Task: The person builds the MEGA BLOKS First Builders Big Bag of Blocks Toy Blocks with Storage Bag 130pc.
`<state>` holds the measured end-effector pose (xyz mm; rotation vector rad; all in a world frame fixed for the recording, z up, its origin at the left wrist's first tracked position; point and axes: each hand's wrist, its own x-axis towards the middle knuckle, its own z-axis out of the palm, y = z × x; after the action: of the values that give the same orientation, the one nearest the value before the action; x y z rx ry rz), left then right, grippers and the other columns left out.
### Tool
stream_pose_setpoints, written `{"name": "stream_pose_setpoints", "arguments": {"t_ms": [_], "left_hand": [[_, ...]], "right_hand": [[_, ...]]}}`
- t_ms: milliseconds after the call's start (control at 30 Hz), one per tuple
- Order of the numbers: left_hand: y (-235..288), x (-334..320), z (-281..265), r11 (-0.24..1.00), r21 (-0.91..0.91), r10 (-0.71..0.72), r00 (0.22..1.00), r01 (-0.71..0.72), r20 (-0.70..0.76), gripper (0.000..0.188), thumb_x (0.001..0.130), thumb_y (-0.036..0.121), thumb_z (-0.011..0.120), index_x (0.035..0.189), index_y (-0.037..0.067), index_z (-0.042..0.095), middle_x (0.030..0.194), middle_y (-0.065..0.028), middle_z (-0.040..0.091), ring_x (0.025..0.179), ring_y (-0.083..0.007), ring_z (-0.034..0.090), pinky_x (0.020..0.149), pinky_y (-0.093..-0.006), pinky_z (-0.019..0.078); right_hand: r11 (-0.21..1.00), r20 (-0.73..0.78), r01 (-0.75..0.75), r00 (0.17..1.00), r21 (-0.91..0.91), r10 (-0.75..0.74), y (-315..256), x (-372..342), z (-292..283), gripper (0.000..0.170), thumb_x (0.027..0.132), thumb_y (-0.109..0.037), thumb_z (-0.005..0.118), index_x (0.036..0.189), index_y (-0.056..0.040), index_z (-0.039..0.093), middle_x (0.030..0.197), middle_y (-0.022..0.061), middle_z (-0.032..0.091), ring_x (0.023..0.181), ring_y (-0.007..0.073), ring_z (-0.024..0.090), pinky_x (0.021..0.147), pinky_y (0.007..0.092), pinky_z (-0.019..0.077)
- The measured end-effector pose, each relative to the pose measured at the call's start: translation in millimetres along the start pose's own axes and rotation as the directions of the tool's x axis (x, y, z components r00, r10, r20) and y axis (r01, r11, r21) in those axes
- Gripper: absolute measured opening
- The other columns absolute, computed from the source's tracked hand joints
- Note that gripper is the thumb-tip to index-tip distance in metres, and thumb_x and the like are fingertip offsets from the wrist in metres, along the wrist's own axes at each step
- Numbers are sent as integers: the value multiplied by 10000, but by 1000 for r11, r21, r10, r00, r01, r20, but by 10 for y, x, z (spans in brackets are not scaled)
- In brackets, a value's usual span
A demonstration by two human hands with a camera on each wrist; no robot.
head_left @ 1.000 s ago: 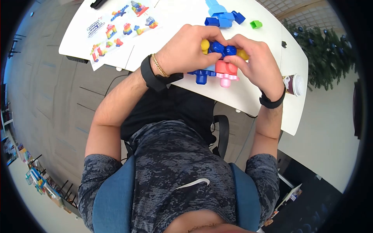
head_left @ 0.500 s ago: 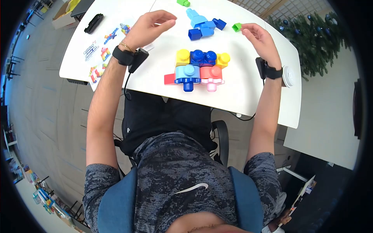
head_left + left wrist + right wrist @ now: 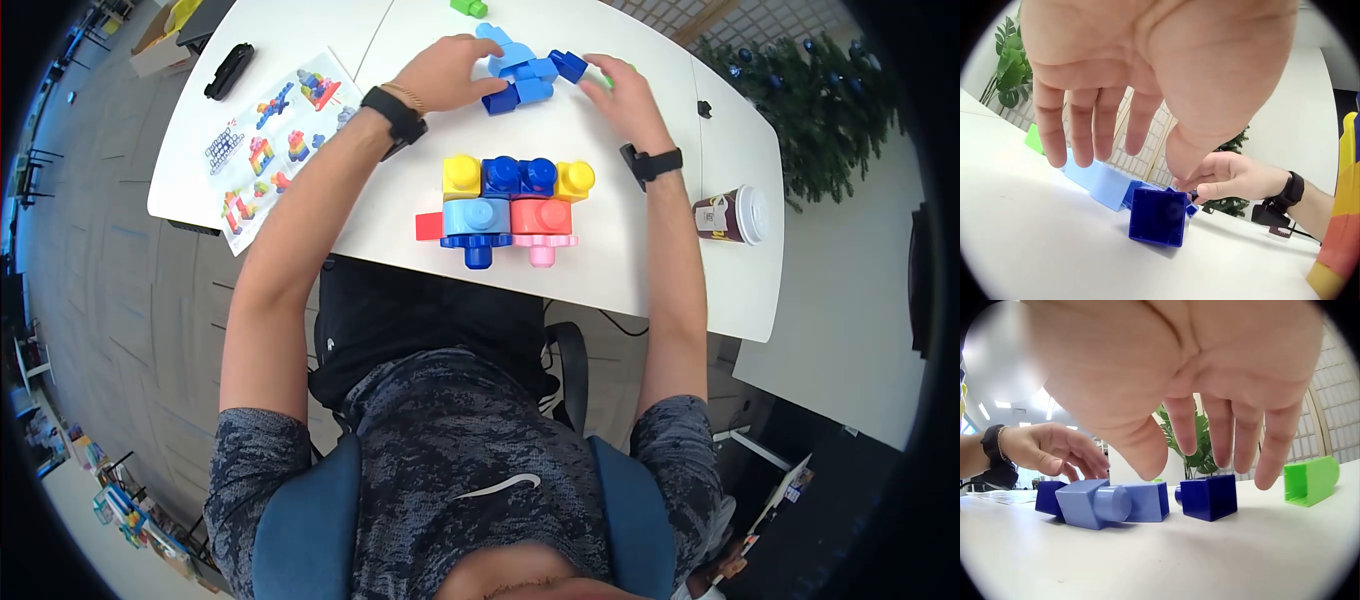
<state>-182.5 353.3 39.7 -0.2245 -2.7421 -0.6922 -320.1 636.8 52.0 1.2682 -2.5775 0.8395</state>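
My left hand (image 3: pixel 447 76) reaches over the left side of a loose group of light blue toy blocks (image 3: pixel 530 70), its fingers spread and nothing gripped. A dark blue block (image 3: pixel 1157 217) lies below its thumb in the left wrist view, hollow side facing the camera. My right hand (image 3: pixel 628 103) hovers at the group's right, fingers extended. Below its fingers, another dark blue block (image 3: pixel 1210 497) rests on its side, with a green block (image 3: pixel 1311 481) just beyond the fingertips. Nearer my body stands a built assembly of yellow, blue, red and pink blocks (image 3: pixel 543 215).
A printed sheet of block models (image 3: pixel 262 157) lies on the left of the white table (image 3: pixel 400 235), with a black case (image 3: pixel 230 71) behind it. A lidded paper cup (image 3: pixel 730 215) stands at the right edge. Another green block (image 3: pixel 469 8) sits at the back.
Both hands let go of the assembly, which now stands on the table. They moved apart, then forward and inward to either side of the loose blue blocks.
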Motion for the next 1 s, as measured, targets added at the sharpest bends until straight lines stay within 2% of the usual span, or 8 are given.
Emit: {"name": "stream_pose_setpoints", "arguments": {"t_ms": [33,200,333,433,600,700,833,1000], "left_hand": [[8,45,51,1000,-3,-5,1000,5,-2,490,926,362,778,1314,73,703,1233,-199,725,1112,-342,710,964,-428,576],[55,135,145,996,77,55,992,-46,-112,561,859,474,821,1262,98,713,1199,-195,702,1039,-372,718,868,-456,606],[289,15,77,996,88,4,999,-1,-32,529,821,527,844,1052,81,676,1092,-176,711,955,-359,712,811,-461,577],[337,-41,134,997,61,37,999,-39,27,565,823,562,827,1089,88,675,985,-157,727,900,-355,722,794,-458,578],[479,-96,58,990,144,-35,983,9,180,293,828,234,698,1064,61,689,833,-169,744,815,-391,741,758,-493,596],[479,-177,23,980,199,-44,977,1,210,292,823,232,688,1054,53,686,855,-185,740,824,-390,738,762,-494,596],[415,-311,19,986,167,-52,980,19,192,274,845,244,656,1005,24,682,877,-195,736,830,-392,735,774,-500,599],[330,-452,61,978,150,-143,989,145,-26,338,906,310,585,899,-18,668,859,-240,718,827,-411,730,796,-506,598]], "right_hand": [[992,-22,121,992,-21,-122,-42,42,67,441,921,-158,779,1334,-46,671,1286,176,705,1170,332,681,1030,397,537],[988,10,145,989,47,-146,-137,163,269,453,914,-98,759,1355,-56,666,1331,177,681,1191,339,668,1047,401,529],[999,58,31,998,35,-33,-201,176,291,364,895,-98,775,1246,-33,703,1187,190,733,1070,352,715,951,411,567],[999,83,-38,996,14,37,-262,167,282,306,874,-103,798,1152,-19,705,1053,188,760,975,362,739,882,415,583],[994,142,-110,984,-10,110,-330,126,240,301,849,-101,825,1079,-8,655,979,194,764,928,362,748,837,407,583],[990,147,-119,980,-81,130,-376,89,225,319,852,-98,823,1098,-8,641,976,199,762,931,364,748,835,414,582],[972,131,-130,979,-195,157,-399,26,251,333,865,-124,809,1145,-19,665,993,214,762,933,399,739,844,449,585],[962,140,-71,984,-265,111,-512,-3,245,293,876,-146,782,1133,-23,714,989,221,759,938,414,727,851,477,582]]}}
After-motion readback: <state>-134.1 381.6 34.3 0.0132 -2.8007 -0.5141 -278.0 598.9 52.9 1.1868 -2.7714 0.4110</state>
